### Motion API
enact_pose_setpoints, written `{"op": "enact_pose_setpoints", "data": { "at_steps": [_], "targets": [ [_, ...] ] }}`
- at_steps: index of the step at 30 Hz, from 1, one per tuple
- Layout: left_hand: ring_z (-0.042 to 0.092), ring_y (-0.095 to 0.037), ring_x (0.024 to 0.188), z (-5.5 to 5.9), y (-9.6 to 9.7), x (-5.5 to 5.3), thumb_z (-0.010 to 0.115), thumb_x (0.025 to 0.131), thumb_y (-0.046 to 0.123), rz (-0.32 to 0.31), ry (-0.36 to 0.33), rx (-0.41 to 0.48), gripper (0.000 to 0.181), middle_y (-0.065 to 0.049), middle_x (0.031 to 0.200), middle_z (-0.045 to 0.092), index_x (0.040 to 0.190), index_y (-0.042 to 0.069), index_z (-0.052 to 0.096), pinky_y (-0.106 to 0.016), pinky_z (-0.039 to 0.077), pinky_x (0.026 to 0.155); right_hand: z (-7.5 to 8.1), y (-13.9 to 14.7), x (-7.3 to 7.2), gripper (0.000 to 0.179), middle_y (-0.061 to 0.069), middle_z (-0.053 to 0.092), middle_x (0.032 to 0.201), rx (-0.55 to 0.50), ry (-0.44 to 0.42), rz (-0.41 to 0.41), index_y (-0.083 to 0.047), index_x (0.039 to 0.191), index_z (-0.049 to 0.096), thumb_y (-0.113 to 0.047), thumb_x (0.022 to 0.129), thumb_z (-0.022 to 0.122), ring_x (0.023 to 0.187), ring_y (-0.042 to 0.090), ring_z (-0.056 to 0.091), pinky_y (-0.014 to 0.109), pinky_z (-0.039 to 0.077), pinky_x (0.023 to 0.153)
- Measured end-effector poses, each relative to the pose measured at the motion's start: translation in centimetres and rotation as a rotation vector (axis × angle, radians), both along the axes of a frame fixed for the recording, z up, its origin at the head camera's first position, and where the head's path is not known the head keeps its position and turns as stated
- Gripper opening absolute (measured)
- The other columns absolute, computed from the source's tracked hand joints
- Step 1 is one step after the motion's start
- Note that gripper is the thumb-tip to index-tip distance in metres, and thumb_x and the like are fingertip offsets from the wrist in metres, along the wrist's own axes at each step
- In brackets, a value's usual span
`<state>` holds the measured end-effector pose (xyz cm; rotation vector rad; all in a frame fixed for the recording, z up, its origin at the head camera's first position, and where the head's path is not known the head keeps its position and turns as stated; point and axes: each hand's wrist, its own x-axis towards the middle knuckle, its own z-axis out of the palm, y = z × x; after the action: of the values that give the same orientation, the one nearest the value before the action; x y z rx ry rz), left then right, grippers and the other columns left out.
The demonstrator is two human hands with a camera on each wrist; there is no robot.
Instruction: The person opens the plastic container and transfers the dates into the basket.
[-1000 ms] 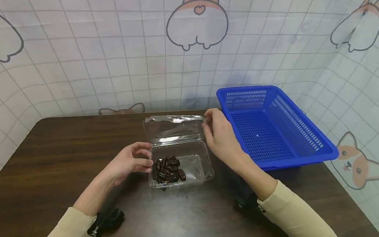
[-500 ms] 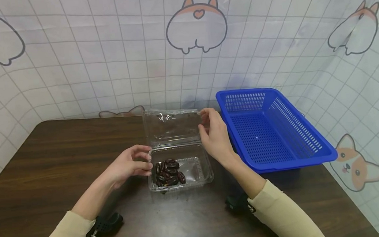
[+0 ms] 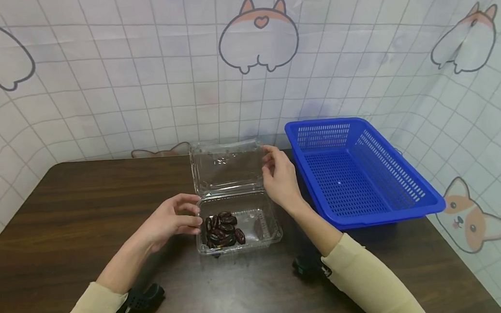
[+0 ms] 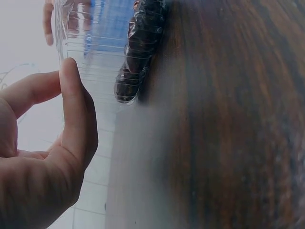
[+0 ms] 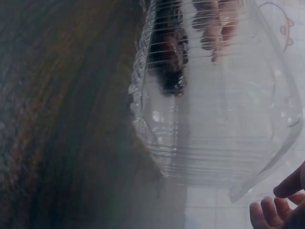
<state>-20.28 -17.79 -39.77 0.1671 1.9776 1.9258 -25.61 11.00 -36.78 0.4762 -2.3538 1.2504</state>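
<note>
A clear plastic clamshell box (image 3: 262,228) stands on the table with its hinged lid (image 3: 229,170) raised at the back. Several dark brown, glossy dates (image 3: 225,228) lie in the left part of its base. My left hand (image 3: 174,217) holds the box at its left rim; in the left wrist view the thumb (image 4: 71,81) and a finger come together there. Close to the right edge of the lid, my right hand (image 3: 280,174) has its fingers loosely bent. In the right wrist view those fingers (image 5: 269,210) stand just off the lid's corner.
A blue perforated plastic basket (image 3: 364,219) sits to the right of the box, at the table's back right. The brown wood-grain table (image 3: 84,212) ends against a white gridded cloth (image 3: 162,85) printed with cartoon dogs.
The lid has swung up and back from a half-raised position. My right hand has eased slightly left and its fingers have come off the lid's edge. My left hand stays at the rim.
</note>
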Motion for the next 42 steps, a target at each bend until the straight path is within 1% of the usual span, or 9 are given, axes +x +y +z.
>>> {"op": "enact_pose_setpoints", "data": {
  "at_steps": [6, 13, 20, 25, 28, 32, 35, 39, 42],
  "targets": [
    [0.065, -0.022, 0.085, 0.1, 0.0, 0.1, 0.070, 0.091, -0.009, -0.004, 0.011, 0.005, 0.065, -0.022, 0.116, 0.051, 0.146, -0.011, 0.036, -0.039, 0.063, 0.080, -0.7, -0.1, -0.3, 0.045, 0.015, 0.061, 0.105, 0.002, -0.082, -0.034, 0.001, 0.137, 0.057, 0.015, 0.094, 0.055, 0.094, 0.028, 0.062, 0.040, 0.055, 0.083],
    [0.065, -0.022, 0.085, 0.2, 0.1, 0.3, 0.070, 0.091, -0.009, -0.008, 0.014, 0.002, 0.065, -0.020, 0.115, 0.050, 0.146, -0.011, 0.036, -0.038, 0.063, 0.080, -1.3, 0.2, -0.8, 0.045, 0.014, 0.062, 0.105, 0.053, -0.142, -0.063, 0.002, 0.139, 0.058, 0.010, 0.094, 0.057, 0.097, 0.029, 0.063, 0.041, 0.054, 0.081],
    [0.065, -0.021, 0.085, 0.3, 0.2, 0.4, 0.070, 0.091, -0.010, -0.001, 0.003, -0.004, 0.065, -0.020, 0.115, 0.050, 0.147, -0.011, 0.036, -0.037, 0.063, 0.080, -1.7, 0.4, -1.1, 0.045, 0.018, 0.064, 0.117, 0.117, -0.262, -0.022, 0.008, 0.140, 0.055, 0.008, 0.096, 0.059, 0.104, 0.030, 0.065, 0.040, 0.056, 0.088],
    [0.065, -0.021, 0.084, 0.3, 0.1, 0.4, 0.069, 0.091, -0.010, 0.001, 0.008, 0.005, 0.065, -0.019, 0.114, 0.050, 0.146, -0.012, 0.036, -0.037, 0.063, 0.080, -1.8, 0.5, -1.3, 0.044, 0.022, 0.064, 0.125, 0.185, -0.316, 0.002, 0.008, 0.140, 0.055, 0.005, 0.096, 0.060, 0.109, 0.032, 0.066, 0.043, 0.057, 0.092],
    [0.065, -0.021, 0.084, 0.3, 0.1, 0.4, 0.069, 0.091, -0.010, 0.005, 0.003, 0.008, 0.064, -0.018, 0.114, 0.050, 0.146, -0.012, 0.036, -0.037, 0.063, 0.080, -1.8, 0.6, -1.3, 0.043, 0.023, 0.064, 0.127, 0.207, -0.341, 0.013, 0.008, 0.139, 0.056, 0.003, 0.097, 0.056, 0.112, 0.034, 0.066, 0.046, 0.056, 0.094],
    [0.065, -0.021, 0.084, 0.3, 0.1, 0.4, 0.069, 0.093, -0.009, 0.003, 0.003, -0.004, 0.061, -0.019, 0.115, 0.050, 0.145, -0.012, 0.038, -0.038, 0.062, 0.080, -1.9, 0.7, -1.2, 0.043, 0.024, 0.062, 0.132, 0.245, -0.399, 0.037, 0.008, 0.142, 0.052, -0.001, 0.101, 0.050, 0.121, 0.036, 0.061, 0.049, 0.052, 0.100],
    [0.066, -0.021, 0.083, 0.3, 0.1, 0.4, 0.069, 0.093, -0.007, 0.002, 0.000, -0.011, 0.059, -0.020, 0.116, 0.051, 0.144, -0.012, 0.039, -0.038, 0.062, 0.081, -2.0, 0.9, -1.1, 0.042, 0.023, 0.061, 0.133, 0.272, -0.443, 0.053, 0.007, 0.145, 0.049, -0.005, 0.104, 0.048, 0.122, 0.037, 0.059, 0.050, 0.051, 0.100],
    [0.066, -0.021, 0.083, 0.2, 0.2, 0.4, 0.069, 0.093, -0.006, 0.006, -0.003, -0.011, 0.059, -0.020, 0.117, 0.051, 0.144, -0.012, 0.039, -0.038, 0.062, 0.081, -1.8, 1.1, -0.9, 0.041, 0.022, 0.061, 0.130, 0.297, -0.463, 0.074, 0.006, 0.145, 0.048, -0.008, 0.107, 0.045, 0.116, 0.036, 0.060, 0.050, 0.052, 0.096],
    [0.066, -0.022, 0.084, 0.0, 0.1, 0.4, 0.069, 0.093, -0.006, 0.011, -0.004, -0.014, 0.058, -0.020, 0.116, 0.051, 0.143, -0.011, 0.040, -0.038, 0.062, 0.081, -1.7, 1.3, -0.7, 0.040, 0.024, 0.058, 0.133, 0.300, -0.451, 0.091, 0.007, 0.145, 0.047, -0.010, 0.109, 0.043, 0.119, 0.036, 0.058, 0.052, 0.050, 0.099]
  ]
}}
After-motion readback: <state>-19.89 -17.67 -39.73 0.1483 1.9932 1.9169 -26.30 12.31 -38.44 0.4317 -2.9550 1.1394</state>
